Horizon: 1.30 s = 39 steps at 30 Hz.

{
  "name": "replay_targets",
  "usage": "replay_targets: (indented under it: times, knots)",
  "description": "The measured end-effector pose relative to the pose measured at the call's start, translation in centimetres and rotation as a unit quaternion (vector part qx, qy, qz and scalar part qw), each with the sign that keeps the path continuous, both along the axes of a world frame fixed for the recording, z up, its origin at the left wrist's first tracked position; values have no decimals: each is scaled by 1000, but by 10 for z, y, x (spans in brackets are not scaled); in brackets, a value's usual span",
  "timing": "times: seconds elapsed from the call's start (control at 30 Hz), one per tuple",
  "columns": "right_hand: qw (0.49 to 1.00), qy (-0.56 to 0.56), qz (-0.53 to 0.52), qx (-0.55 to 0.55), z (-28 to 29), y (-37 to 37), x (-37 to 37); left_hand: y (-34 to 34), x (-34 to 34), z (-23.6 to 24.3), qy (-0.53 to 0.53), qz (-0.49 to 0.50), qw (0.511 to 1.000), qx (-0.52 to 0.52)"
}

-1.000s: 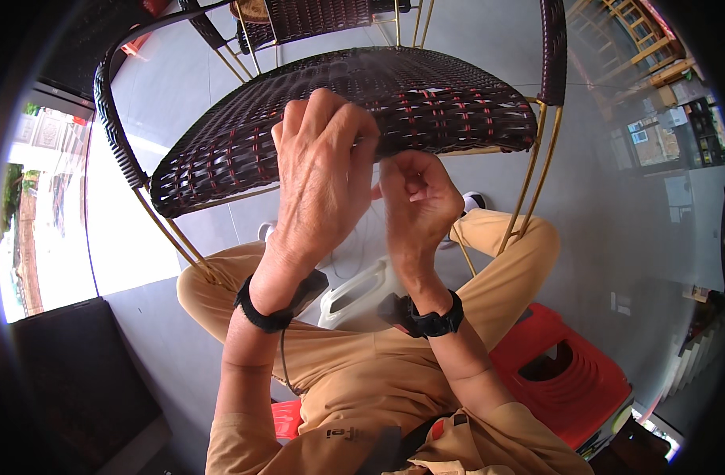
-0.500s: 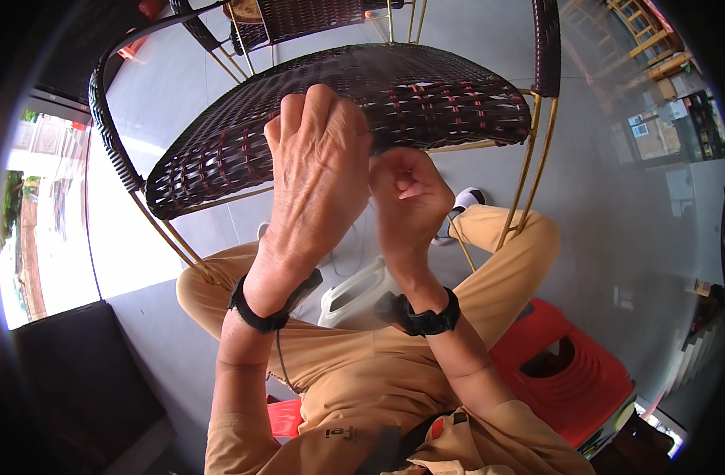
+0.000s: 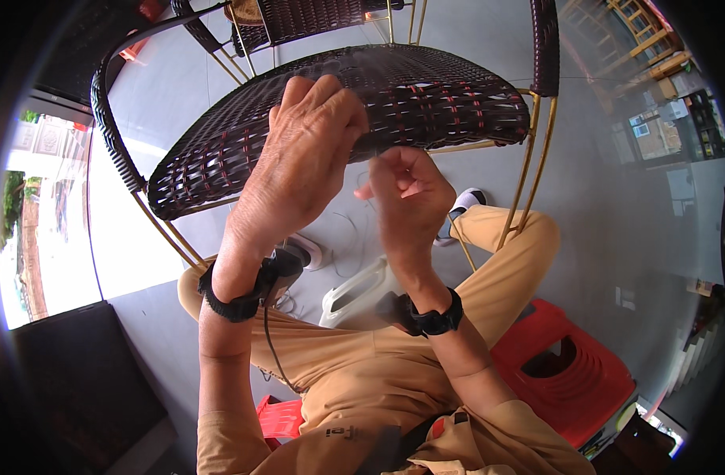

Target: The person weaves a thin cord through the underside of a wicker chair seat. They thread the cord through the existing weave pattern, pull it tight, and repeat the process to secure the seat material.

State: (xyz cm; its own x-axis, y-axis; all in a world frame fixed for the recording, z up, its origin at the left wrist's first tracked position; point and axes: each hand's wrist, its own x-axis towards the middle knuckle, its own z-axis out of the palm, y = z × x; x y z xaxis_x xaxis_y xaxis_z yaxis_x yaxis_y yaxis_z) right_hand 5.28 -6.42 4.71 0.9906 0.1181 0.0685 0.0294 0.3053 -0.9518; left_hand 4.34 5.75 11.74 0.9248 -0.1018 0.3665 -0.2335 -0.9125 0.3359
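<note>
A dark brown woven wicker chair (image 3: 442, 103) with red flecks in its weave faces me, its seat edge tipped toward me. My left hand (image 3: 299, 162) is at the front of the seat, knuckles up and fingers curled; its fingertips are hidden. Just below the seat edge, my right hand (image 3: 414, 198) has its fingers bent in, with the thumb side smeared by motion. Whatever either hand pinches is too small or hidden to make out. Both wrists carry black straps with small devices.
Between my legs stands a whitish plastic jug (image 3: 358, 293), with thin loose strands on the floor nearby. A red plastic stool (image 3: 568, 372) is at my right. Thin gold metal legs (image 3: 537, 174) support the chair. Another woven chair (image 3: 315, 20) stands beyond.
My left hand has moved left and slightly away from the right hand, widening the gap between them. My right hand stays in nearly the same place.
</note>
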Motion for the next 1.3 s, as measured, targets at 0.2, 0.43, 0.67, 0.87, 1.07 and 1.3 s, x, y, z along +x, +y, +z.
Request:
replay_targets:
  times: [0.2,0.43,0.67,0.87,1.07,1.3]
  knots:
    - [1000,6,7,-14,2,-1,1,-5,3,1,4,23,1000,-14]
    - [1000,27,3,17,4,3,-4,-8,1,-5,-35,46,998,-28]
    - [999,-3,-14,35,3,5,-7,-14,-5,-16,-74,69,992,-81]
    - [999,-15,-17,48,3,6,-7,-16,-6,-19,-83,87,987,-109]
    - [997,-32,-39,66,-3,10,-7,-18,-8,-21,-106,87,984,-114]
    - [997,9,-41,66,-3,6,-9,-23,-14,-35,-161,111,974,-113]
